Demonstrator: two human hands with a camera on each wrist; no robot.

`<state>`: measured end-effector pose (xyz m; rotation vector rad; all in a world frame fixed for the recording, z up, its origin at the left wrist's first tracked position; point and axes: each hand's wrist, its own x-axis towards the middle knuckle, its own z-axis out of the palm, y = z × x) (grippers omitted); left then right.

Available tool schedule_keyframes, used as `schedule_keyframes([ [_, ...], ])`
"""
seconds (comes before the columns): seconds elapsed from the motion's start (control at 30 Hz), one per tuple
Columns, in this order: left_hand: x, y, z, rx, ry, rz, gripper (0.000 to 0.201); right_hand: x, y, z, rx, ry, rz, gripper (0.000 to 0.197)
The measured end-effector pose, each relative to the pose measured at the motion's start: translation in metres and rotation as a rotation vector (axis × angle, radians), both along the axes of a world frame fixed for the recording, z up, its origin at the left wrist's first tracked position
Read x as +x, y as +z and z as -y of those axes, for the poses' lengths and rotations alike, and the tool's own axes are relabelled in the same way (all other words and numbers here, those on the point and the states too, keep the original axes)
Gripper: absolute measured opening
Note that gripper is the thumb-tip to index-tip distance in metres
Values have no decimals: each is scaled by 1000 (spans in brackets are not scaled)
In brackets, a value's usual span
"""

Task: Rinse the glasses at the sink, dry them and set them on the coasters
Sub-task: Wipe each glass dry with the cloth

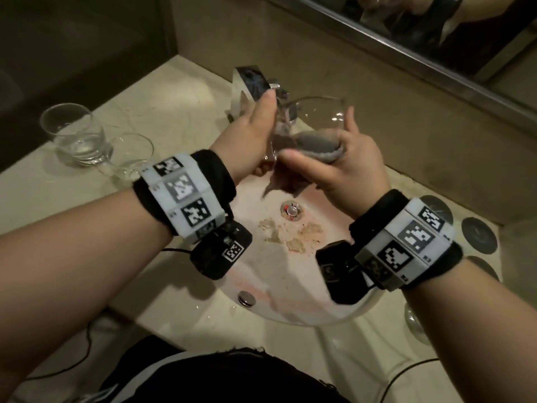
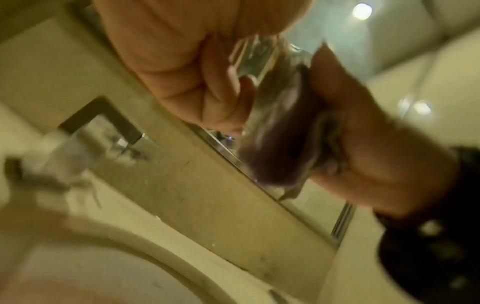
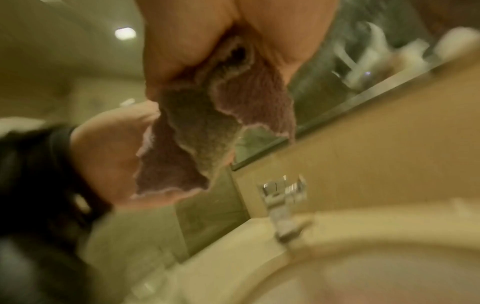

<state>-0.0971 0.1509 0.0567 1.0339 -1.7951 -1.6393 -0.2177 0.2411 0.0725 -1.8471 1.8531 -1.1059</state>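
Above the round, pale, stained ceramic sink basin (image 1: 290,274), the left hand (image 1: 255,138) and the right hand (image 1: 343,164) meet on one clear stemmed wine glass (image 1: 319,114), held on its side over the far part of the basin, just in front of the square chrome tap (image 1: 252,82). The left hand's fingers are curled round the glass on its left side, thumb up along it; the left wrist view, though blurred, shows fingers (image 2: 223,98) bent against the glass (image 2: 270,86). The right hand's fingers are closed on a dark brownish-grey terry cloth (image 1: 313,146) with a pale edge, bunched against the glass, and a loose corner of the cloth hangs down toward the basin's metal drain (image 1: 292,210). The right wrist view shows that cloth (image 3: 207,127) pinched in the fist and drooping in folds. On the beige marble counter (image 1: 162,112) left of the basin stands a second clear stemmed glass (image 1: 72,132), upright, with another clear glass piece (image 1: 130,155) beside it; how that one lies cannot be told. Right of the basin, several dark round coasters (image 1: 479,237) lie on the counter, and the rim of one more clear glass (image 1: 415,324) shows at the basin's near right edge.
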Motion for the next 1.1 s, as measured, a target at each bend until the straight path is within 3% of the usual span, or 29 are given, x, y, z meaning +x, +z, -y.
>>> schedule_keyframes([
  [0.07, -1, -4, -2, -430, 73, 0, 39, 11, 0, -2, 98, -81, 522, 15],
  [0.1, 0, -6, 0, -539, 57, -28, 39, 14, 2, -3, 133, -124, 674, 17],
  [0.17, 3, -11, 6, -569, 8, -43, 43, 15, 6, -1, 188, -164, 730, 14],
  [0.23, 3, -13, 9, -368, -32, -87, 43, 10, 10, -1, 123, -119, 472, 10],
  [0.33, 4, -8, 12, 354, -181, -224, 72, -9, 5, 3, -88, 79, -355, 21],
  [0.4, 6, -8, 12, 664, -285, -239, 85, -18, 5, 4, -233, 203, -637, 25],
  [0.53, 2, -4, 9, 633, -315, -220, 67, -24, 8, 2, -281, 288, -691, 29],
  [0.83, -4, 3, 10, 557, -265, -208, 57, -21, 3, -1, -263, 158, -578, 27],
  [0.93, -12, 6, 5, 363, -136, -187, 55, -14, 1, -3, -130, 17, -318, 16],
  [1.0, -16, 4, 2, -75, 17, -75, 40, -5, 3, -5, 37, -41, 234, 6],
  [1.07, -16, 5, 3, -531, 61, -78, 33, -1, 7, -1, 155, -100, 841, 16],
  [1.1, -14, 5, 5, -669, 35, -107, 37, -1, 6, 2, 185, -93, 1001, 17],
])
